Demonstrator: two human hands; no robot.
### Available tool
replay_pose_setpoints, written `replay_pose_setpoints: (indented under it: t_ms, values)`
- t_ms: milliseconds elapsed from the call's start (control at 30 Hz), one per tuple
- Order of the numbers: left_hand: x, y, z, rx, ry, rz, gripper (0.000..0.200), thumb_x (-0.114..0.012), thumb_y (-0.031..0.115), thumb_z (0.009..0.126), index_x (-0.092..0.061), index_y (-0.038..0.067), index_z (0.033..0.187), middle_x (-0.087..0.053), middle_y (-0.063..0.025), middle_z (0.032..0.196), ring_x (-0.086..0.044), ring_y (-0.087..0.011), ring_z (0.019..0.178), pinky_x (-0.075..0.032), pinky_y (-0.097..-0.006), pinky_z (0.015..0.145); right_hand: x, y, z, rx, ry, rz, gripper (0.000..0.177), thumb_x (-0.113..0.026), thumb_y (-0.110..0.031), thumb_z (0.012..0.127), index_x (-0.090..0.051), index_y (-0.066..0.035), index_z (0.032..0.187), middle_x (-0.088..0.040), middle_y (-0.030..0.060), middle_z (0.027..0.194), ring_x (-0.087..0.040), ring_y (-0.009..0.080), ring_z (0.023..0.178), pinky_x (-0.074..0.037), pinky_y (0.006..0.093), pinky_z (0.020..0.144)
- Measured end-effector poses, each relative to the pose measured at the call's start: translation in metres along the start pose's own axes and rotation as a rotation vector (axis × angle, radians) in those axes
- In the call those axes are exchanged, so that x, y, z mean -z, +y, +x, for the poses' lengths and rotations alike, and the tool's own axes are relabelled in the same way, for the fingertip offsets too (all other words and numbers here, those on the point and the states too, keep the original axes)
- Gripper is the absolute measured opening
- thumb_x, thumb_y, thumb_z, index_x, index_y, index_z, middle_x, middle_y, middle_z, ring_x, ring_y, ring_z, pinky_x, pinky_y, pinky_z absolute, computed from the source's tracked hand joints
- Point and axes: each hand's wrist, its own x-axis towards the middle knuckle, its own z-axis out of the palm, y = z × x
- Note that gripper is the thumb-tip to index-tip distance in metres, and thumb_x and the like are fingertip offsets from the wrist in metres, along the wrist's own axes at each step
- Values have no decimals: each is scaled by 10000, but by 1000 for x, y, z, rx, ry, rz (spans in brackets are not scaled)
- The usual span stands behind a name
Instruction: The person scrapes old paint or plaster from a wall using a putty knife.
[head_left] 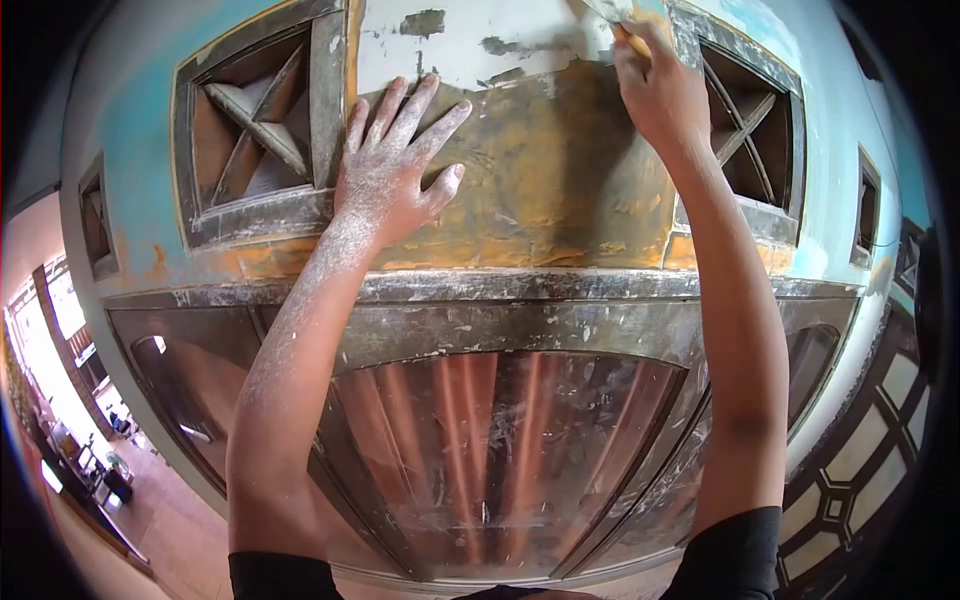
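My left hand (395, 170) lies against the wall with its fingers spread, white dust covering its back and running down the forearm. It rests on a scraped brown and ochre wall patch (530, 175), its fingertips reaching the ragged edge of the white paint (450, 50) above. At the top, my right hand (668, 95) is closed around a scraper (630, 40) with a yellowish handle. The scraper's pale blade points up and left against the white paint, partly cut off by the upper border of the view.
Dark wooden vent frames with crossed bars flank the patch, one left (255, 125) and one right (750, 130). Below runs a dusty wooden ledge (480, 287) over an arched glass panel (510, 450) with reddish curtains behind. A patterned grille (850, 460) stands at lower right.
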Motion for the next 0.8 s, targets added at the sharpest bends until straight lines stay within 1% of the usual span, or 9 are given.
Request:
replay_pose_setpoints:
  t_ms: [33,67,100,200,300,433,533,600,800]
  values:
    - [0,-1,1,4,-8,-6,674,-627,381,930,-402,338,1564,-252,-51,1686,-217,-321,1553,-170,-580,1249,-2,-1,11,-5,12,-85,346,-584,-374,1001,-603,-230,1315,-725,187,845,-703,417,854,-543,469,755]
    - [1,-1,1,-1,-4,-10,674,-628,380,928,-406,331,1563,-254,-52,1685,-222,-322,1551,-171,-576,1248,-13,12,19,142,136,-45,329,-580,-390,999,-627,-231,1283,-727,195,836,-701,429,844,-549,484,734]
    - [0,-1,2,-5,-4,-17,674,-628,380,928,-406,331,1563,-254,-52,1685,-222,-322,1551,-171,-576,1248,-11,12,15,138,135,-53,329,-580,-390,999,-627,-231,1283,-727,195,836,-701,429,844,-549,484,734]
    - [0,0,-1,-1,14,-24,672,-629,367,930,-408,314,1561,-258,-54,1682,-228,-329,1547,-182,-573,1246,5,-19,-21,-16,-81,-41,305,-564,-371,982,-621,-238,1250,-730,199,842,-708,431,832,-562,529,759]
    - [-3,-2,0,15,11,-17,665,-604,450,945,-379,372,1566,-265,-40,1678,-215,-298,1555,-145,-576,1258,-8,-22,-31,62,-46,-50,295,-540,-405,995,-622,-250,1233,-743,168,871,-714,422,831,-568,522,751]
    - [-2,0,0,18,10,-26,669,-608,453,941,-379,374,1565,-267,-41,1676,-217,-297,1554,-149,-578,1257,-22,-21,-4,104,19,14,286,-584,-383,999,-627,-243,1245,-719,179,792,-698,430,779,-543,509,696]
    - [-1,2,-1,13,25,-42,672,-634,379,931,-404,331,1561,-271,-56,1675,-237,-330,1543,-179,-575,1248,-25,-29,-17,117,78,30,285,-583,-376,1002,-619,-258,1259,-712,164,764,-697,421,754,-539,511,671]
    - [-2,2,-1,21,36,-38,665,-628,390,938,-401,340,1560,-271,-52,1675,-236,-323,1544,-176,-573,1250,-24,-31,-46,-1,-59,-120,302,-555,-406,997,-577,-263,1262,-744,142,851,-723,392,813,-561,517,704]
    - [-4,0,-1,27,36,-42,661,-593,467,945,-383,367,1564,-265,-34,1677,-209,-291,1557,-155,-584,1253,-24,-30,-42,-7,-68,-95,311,-554,-419,998,-574,-269,1269,-738,156,836,-723,390,797,-549,522,683]
